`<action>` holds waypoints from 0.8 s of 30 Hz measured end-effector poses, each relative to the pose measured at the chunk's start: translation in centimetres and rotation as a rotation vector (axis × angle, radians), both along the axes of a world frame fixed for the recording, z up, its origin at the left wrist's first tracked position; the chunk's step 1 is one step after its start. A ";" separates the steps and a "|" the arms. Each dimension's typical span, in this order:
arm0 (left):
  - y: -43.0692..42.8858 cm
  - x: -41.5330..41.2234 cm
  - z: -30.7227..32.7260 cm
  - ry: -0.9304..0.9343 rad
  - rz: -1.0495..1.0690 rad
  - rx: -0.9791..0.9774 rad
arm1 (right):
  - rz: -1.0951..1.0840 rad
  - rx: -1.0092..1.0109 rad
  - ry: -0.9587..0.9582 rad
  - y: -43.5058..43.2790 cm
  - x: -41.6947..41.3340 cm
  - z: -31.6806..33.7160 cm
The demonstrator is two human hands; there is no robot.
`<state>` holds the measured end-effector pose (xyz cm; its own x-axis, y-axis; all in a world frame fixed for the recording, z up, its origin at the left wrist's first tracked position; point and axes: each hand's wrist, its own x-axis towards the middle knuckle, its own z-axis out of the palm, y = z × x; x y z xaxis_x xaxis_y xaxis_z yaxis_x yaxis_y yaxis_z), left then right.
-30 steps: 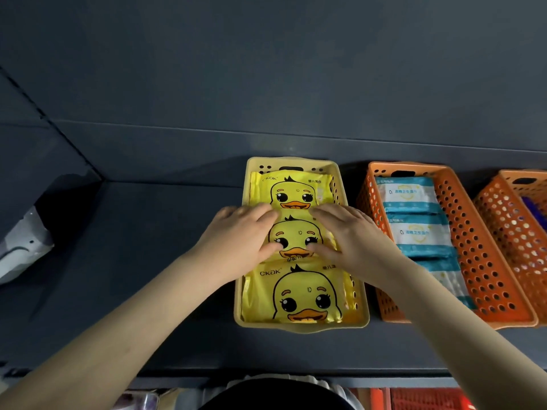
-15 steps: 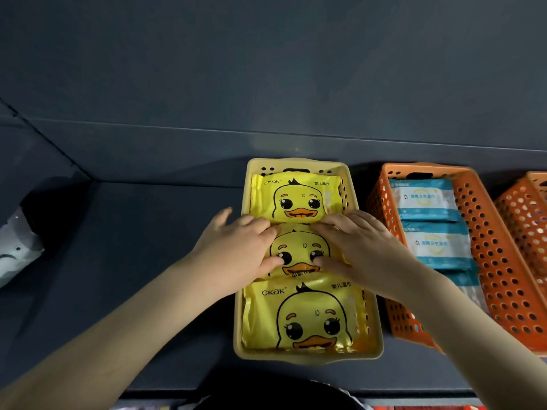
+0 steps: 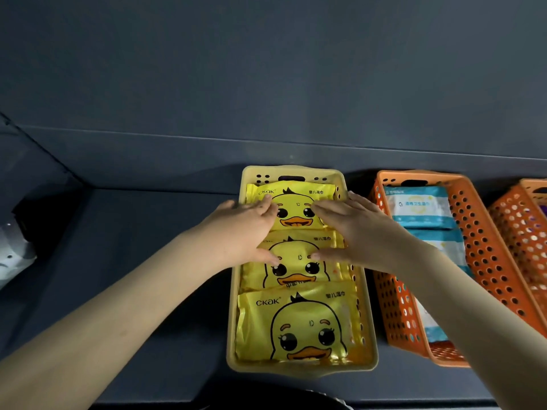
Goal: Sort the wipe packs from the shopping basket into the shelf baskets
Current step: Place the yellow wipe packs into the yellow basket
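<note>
From the head camera, here's the dark shelf [image 3: 118,232] seen from above. The yellow basket [image 3: 296,369] sits in the middle of it, its near rim close to the shelf's front edge. Inside are three yellow duck wipe packs, faces up, one behind another, and they fill it end to end. The far duck pack [image 3: 296,213] is against the back wall, the middle duck pack [image 3: 296,267] is at the centre, and the near duck pack [image 3: 299,327] is against the front wall.

Both hands are in the basket, flat, with straight fingers, gripping nothing. The left hand [image 3: 242,229] lays its fingers on the left part of the far duck pack, and its thumb touches the middle one. The right hand [image 3: 361,232] mirrors it on the right part, thumb on the middle pack too.

Just to the right stands an orange basket [image 3: 393,306] with perforated walls, holding blue-and-white wipe packs [image 3: 418,207] in a row. The right forearm crosses over the nearer ones.

Further right, cut by the frame edge, is a second orange basket [image 3: 521,232] with something purple [image 3: 543,211] in it, too little showing to name. Near the shelf's left end lies a white object [image 3: 11,255], blurred.
</note>
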<state>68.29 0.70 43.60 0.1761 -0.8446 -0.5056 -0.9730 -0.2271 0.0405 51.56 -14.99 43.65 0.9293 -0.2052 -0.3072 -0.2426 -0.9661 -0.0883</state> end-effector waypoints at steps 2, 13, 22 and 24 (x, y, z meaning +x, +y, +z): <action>-0.5 0.4 0.3 0.010 0.014 -0.033 | -0.018 0.037 -0.008 -0.5 0.9 0.2; -0.6 0.7 0.9 -0.015 0.018 0.010 | -0.152 0.032 -0.026 0.1 2.2 -0.5; 4.8 -2.7 0.9 0.238 -0.060 -0.138 | -0.064 0.180 -0.386 5.6 -5.7 -0.9; 5.4 -3.5 0.7 0.252 -0.034 -0.216 | -0.050 0.172 -0.384 5.7 -6.2 -1.4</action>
